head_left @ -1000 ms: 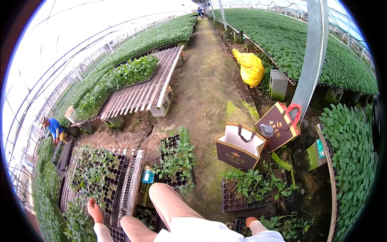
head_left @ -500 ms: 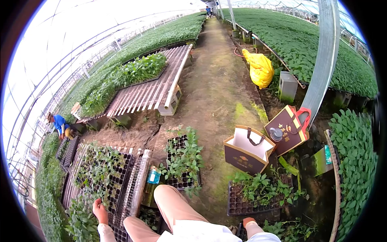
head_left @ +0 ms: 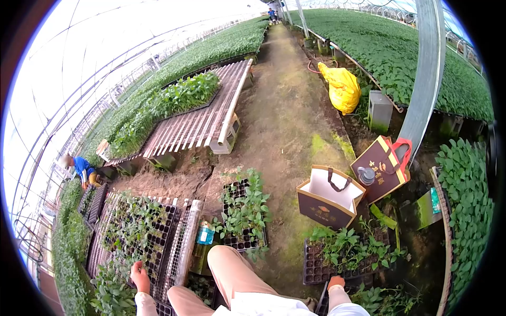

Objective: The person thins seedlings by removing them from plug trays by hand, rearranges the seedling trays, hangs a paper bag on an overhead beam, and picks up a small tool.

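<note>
My left hand [head_left: 140,277] is at the near right edge of a black cell tray [head_left: 167,225] of sparse seedlings [head_left: 132,224] on the slatted bench. Its fingers are curled together among the leaves; anything between them is too small to make out. On the other side, my right hand [head_left: 336,283] is at the near edge of a second black cell tray [head_left: 315,266], which lies on the ground with drooping seedlings [head_left: 345,247]. The fingers of that hand are mostly hidden, and I cannot tell whether it grips anything. More leafy seedlings [head_left: 379,299] lie just beyond it, low in the view.
A third seedling tray [head_left: 245,243] lies ahead on the path [head_left: 284,131]. Two paper bags [head_left: 324,205] and a bottle [head_left: 366,176] stand right, by a metal post [head_left: 424,68]. A blue-white packet [head_left: 205,233] is beside the bench. A person in blue [head_left: 81,167] crouches far left.
My right hand has moved slightly forward to the tray's near edge. My left hand stays by the bench tray, shifted a little right. The whole view has swung slightly.
</note>
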`<state>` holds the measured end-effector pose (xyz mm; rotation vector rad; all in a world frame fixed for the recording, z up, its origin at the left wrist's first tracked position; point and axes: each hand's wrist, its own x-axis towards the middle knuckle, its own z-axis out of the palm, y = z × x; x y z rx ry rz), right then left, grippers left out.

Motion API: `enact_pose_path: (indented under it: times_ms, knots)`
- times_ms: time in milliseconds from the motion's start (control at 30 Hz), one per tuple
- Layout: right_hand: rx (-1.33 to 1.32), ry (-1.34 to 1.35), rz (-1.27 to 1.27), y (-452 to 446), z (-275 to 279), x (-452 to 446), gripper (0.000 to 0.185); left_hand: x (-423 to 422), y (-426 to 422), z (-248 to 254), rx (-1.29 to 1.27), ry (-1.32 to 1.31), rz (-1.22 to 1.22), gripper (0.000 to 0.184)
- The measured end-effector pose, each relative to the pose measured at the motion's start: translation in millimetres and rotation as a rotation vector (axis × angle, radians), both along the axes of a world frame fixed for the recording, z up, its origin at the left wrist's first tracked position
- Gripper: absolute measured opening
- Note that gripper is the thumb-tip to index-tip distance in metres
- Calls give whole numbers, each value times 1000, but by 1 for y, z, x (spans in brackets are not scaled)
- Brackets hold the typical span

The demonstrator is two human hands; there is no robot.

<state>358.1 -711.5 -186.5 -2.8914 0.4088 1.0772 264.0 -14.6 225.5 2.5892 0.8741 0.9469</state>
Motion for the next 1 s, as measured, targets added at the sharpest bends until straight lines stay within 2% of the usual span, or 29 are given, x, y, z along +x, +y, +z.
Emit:
enact_pose_path:
  times_ms: [67,100,167,200,233,267,300,400,433,500,567,633,700,767,833,1000]
  knots:
    - [30,-168,-107,-8,4,5,22,5,-3,-1,-8,7,-30,24]
    - [22,-126,-82,-12,1,11,19,7,-5,0,-7,17,-34,24]
    - [-40,-93,30,-11,-40,8,20,14,-11,1,32,40,-35,23]
    - [-47,-117,-15,-2,-18,8,19,19,-13,-1,28,30,-31,23]
    - [41,-40,78,-2,-16,12,25,22,-14,-3,-5,31,-40,24]
    - [61,-40,38,2,-14,9,31,23,-14,-1,-35,37,-49,24]
    - [81,-37,-3,13,8,8,38,26,-22,3,16,74,-53,25]
    - [160,21,99,29,50,11,56,31,-23,1,53,96,-99,26]
    - [59,-94,184,35,54,5,57,33,-23,1,46,86,-107,26]
    - [-58,-112,308,42,70,-4,54,34,-23,-2,32,67,-114,26]
    - [7,-354,502,43,74,-21,39,33,-23,-5,14,45,-141,26]
    - [168,-260,538,51,61,-40,28,32,-33,-3,-9,28,-145,25]
    - [306,-82,680,59,64,-57,24,33,-45,1,-27,38,-136,25]
    - [581,186,545,55,-16,-73,34,33,-48,1,-57,30,-129,25]
    - [698,262,495,49,2,-66,34,29,-47,-3,-48,2,-165,27]
    - [690,204,500,60,51,-16,33,16,-33,-9,-103,-31,-127,27]
